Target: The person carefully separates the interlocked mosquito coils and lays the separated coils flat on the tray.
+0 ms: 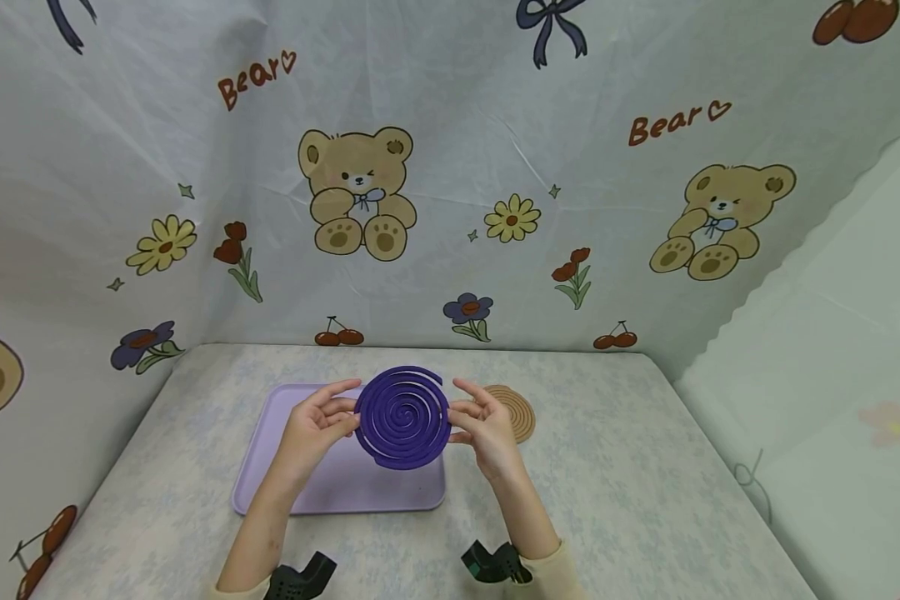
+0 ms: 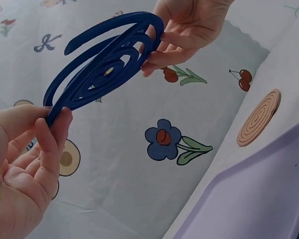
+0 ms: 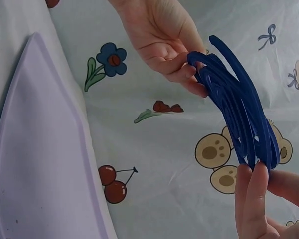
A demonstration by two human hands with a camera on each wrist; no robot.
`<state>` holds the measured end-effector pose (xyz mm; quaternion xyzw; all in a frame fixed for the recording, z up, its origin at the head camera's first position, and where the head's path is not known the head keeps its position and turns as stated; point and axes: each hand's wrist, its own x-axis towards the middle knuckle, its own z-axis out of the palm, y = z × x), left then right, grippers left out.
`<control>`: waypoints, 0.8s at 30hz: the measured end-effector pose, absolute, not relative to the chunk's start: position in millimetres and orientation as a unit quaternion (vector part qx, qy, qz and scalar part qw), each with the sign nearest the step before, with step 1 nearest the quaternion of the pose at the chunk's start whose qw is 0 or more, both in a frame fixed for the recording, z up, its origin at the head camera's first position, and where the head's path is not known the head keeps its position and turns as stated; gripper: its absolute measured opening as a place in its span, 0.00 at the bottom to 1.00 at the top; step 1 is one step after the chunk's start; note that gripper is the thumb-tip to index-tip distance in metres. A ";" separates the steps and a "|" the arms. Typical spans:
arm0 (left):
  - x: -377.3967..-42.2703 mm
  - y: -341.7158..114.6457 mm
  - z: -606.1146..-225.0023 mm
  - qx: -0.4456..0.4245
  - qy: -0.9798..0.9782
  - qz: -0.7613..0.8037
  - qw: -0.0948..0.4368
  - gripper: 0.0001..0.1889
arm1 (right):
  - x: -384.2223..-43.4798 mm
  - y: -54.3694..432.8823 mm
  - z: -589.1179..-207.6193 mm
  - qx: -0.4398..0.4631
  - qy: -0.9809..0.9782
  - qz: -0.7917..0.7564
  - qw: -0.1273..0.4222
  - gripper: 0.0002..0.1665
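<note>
A spiral coil (image 1: 405, 417) is raised between two hands, before a cloth (image 1: 457, 108) printed with the word "Bear".
The brown lettering "Bear" (image 1: 258, 77), a small heart after it, reads twice on the cloth above winking bears. The coil looks purple from the head and dark blue from the wrists: smooth, thin turns wound closely into a disc. Its flat face points to the head camera, its loose outer end at the upper right; round there, it shows no clear long axis, while the left wrist view foreshortens it into a slanting oval. Left hand (image 1: 318, 425) and right hand (image 1: 491, 433) each pinch an opposite edge, so each grip is closed on it, off the tabletop (image 1: 607, 467) and overlapping a lilac tray (image 1: 367, 496) in the head view.
</note>
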<state>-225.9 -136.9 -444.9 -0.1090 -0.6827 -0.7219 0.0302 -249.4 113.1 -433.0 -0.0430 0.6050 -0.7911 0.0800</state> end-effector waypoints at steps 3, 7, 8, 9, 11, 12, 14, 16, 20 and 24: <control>-225.6 -138.0 -444.3 -0.110 -0.684 -0.720 0.028 0.28 | -249.0 113.5 -432.2 -0.042 0.595 -0.798 0.089 0.35; -224.8 -138.8 -443.0 -0.110 -0.683 -0.721 0.029 0.28 | -248.4 114.0 -431.6 -0.050 0.584 -0.803 0.110 0.35; -224.4 -139.1 -442.7 -0.110 -0.683 -0.721 0.029 0.27 | -248.3 114.0 -431.7 -0.053 0.584 -0.802 0.113 0.35; -224.0 -139.5 -442.3 -0.111 -0.682 -0.722 0.030 0.27 | -248.3 114.0 -431.5 -0.057 0.584 -0.801 0.116 0.35; -223.3 -140.3 -441.6 -0.116 -0.680 -0.724 0.031 0.27 | -248.1 114.1 -431.6 -0.062 0.584 -0.800 0.118 0.36; -222.9 -140.7 -441.4 -0.118 -0.678 -0.725 0.031 0.27 | -248.1 114.0 -431.6 -0.063 0.584 -0.801 0.116 0.36; -222.4 -141.2 -441.0 -0.121 -0.676 -0.726 0.031 0.28 | -248.0 113.5 -431.5 -0.062 0.580 -0.805 0.109 0.35; -222.5 -141.0 -440.9 -0.125 -0.672 -0.729 0.035 0.28 | -248.1 112.9 -431.4 -0.060 0.576 -0.810 0.097 0.35; -223.2 -138.4 -441.7 -0.126 -0.667 -0.733 0.051 0.27 | -248.4 111.5 -431.4 -0.047 0.575 -0.815 0.062 0.33; -223.3 -134.9 -442.2 -0.115 -0.663 -0.736 0.070 0.25 | -248.6 110.7 -431.9 -0.039 0.575 -0.816 0.040 0.32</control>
